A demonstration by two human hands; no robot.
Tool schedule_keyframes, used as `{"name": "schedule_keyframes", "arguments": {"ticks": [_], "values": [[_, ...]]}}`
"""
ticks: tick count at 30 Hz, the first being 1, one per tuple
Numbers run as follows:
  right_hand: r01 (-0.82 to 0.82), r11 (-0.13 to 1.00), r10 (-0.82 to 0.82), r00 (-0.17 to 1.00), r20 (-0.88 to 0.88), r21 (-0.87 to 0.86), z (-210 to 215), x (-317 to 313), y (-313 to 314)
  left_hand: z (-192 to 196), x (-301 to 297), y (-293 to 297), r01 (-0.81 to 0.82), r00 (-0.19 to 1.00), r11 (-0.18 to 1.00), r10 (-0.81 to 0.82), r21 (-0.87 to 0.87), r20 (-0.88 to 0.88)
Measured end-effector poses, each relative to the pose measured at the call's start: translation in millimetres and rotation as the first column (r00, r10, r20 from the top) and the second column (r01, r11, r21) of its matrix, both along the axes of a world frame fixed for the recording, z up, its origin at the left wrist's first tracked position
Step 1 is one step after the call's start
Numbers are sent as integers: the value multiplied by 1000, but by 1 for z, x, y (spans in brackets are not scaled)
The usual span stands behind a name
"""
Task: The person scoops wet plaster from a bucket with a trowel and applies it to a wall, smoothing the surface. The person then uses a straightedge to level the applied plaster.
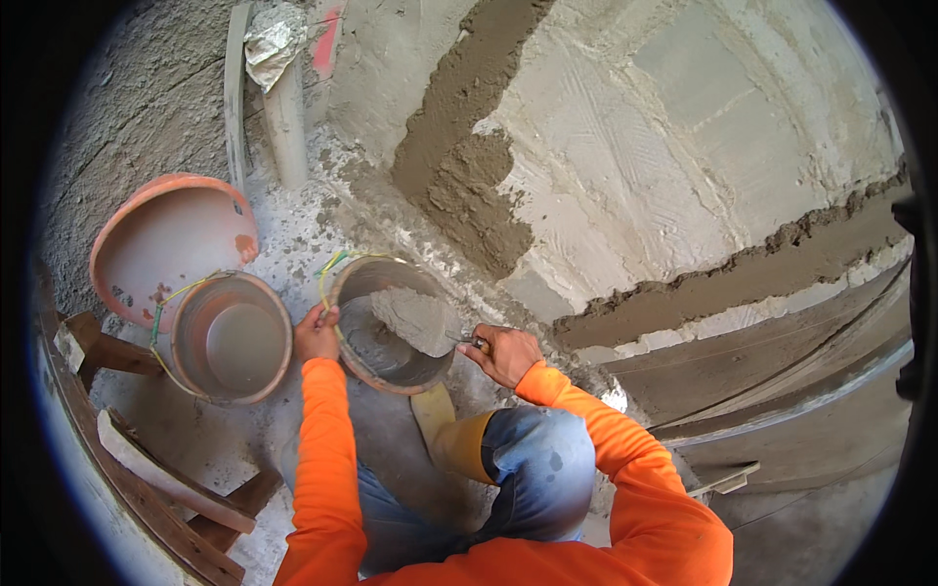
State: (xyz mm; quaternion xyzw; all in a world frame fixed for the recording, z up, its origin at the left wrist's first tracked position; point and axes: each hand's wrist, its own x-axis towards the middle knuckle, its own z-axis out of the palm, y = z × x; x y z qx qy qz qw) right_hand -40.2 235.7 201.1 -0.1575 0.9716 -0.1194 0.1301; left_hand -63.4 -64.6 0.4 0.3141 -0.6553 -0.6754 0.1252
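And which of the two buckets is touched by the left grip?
The right-hand bucket, with rough grey mortar inside: the left grip touches its rim. The left-hand bucket, holding smoother contents, stands untouched.

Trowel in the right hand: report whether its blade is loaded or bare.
Loaded: a heap of grey mortar covers the blade of the trowel, which the right hand holds over the mortar bucket.
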Motion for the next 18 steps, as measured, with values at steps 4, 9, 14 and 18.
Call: {"name": "schedule_keyframes", "arguments": {"ticks": [4,9,14,18], "values": [[-35,991,33,999,-17,-129,83,-12,13,-26,2,-18,-48,997,991,55,-124,58],[424,763,28,733,679,-489,118,-72,56,-26,-1,-15,-44,999,989,43,-138,-4],[498,796,-337,837,432,-345,112,-141,89,-5,5,-9,-20,996,985,33,-173,77],[315,933,-315,949,27,-173,106,-143,97,7,5,-9,-23,994,981,45,-195,104]]}}
